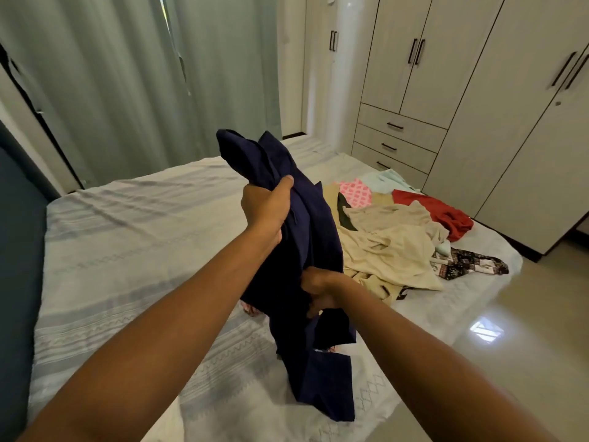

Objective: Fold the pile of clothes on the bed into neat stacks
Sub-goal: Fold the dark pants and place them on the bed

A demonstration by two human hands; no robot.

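Note:
A dark navy garment (306, 237) hangs bunched above the bed (127, 244). My left hand (267, 208) grips its upper part, thumb curled over the cloth. Lower down, my right hand (318, 291) grips a fold near its middle. The garment's lower end trails onto the sheet at the bed's near edge. To the right lies the unfolded pile of clothes (392, 244): beige pieces on top, a pink patterned one (355, 193), a red one (436, 212), a pale mint one (385, 180) and a dark floral one (471, 266).
The bed's left half is bare light patterned sheet. A wardrobe (478, 90) with drawers stands behind the pile at the right. Glossy tiled floor (510, 330) runs along the bed's right side. Green curtains (127, 74) hang at the back left.

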